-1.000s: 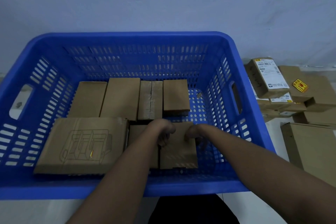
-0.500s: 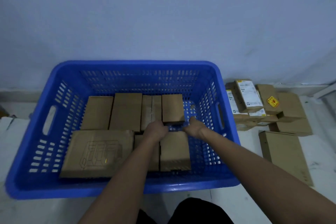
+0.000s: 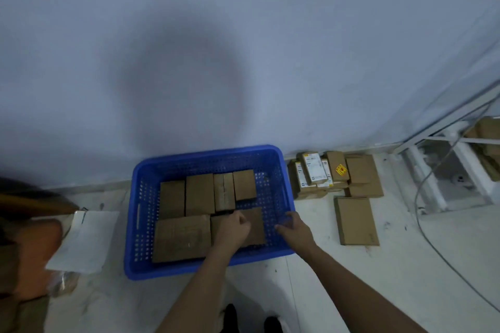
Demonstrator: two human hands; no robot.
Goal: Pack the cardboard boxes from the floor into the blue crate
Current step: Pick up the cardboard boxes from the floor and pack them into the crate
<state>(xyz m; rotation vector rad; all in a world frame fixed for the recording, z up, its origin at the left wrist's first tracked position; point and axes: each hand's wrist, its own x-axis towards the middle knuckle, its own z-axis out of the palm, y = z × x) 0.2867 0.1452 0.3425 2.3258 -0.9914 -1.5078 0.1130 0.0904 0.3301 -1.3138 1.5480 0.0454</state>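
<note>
The blue crate [image 3: 140, 224] stands on the floor against the wall. Inside it, several brown cardboard boxes [image 3: 199, 193] lie in a back row, with a large flat box [image 3: 181, 238] at the front left and a smaller box [image 3: 257, 224] at the front right. My left hand [image 3: 234, 227] hovers over that smaller box with loosely curled fingers and holds nothing. At the crate's right rim, my right hand [image 3: 293, 227] is relaxed and empty. More cardboard boxes [image 3: 313, 173] are stacked on the floor to the right, and a flat box [image 3: 355, 220] lies in front of them.
A white sheet [image 3: 84, 240] lies left of the crate beside an orange object [image 3: 35, 251]. A white metal frame [image 3: 438, 184] and a grey cable [image 3: 422, 224] are at the right. The wall [image 3: 243, 62] rises right behind the crate.
The view has pulled back and up from the crate. Both hands have left the small front box; the right one has moved out to the crate's right rim.
</note>
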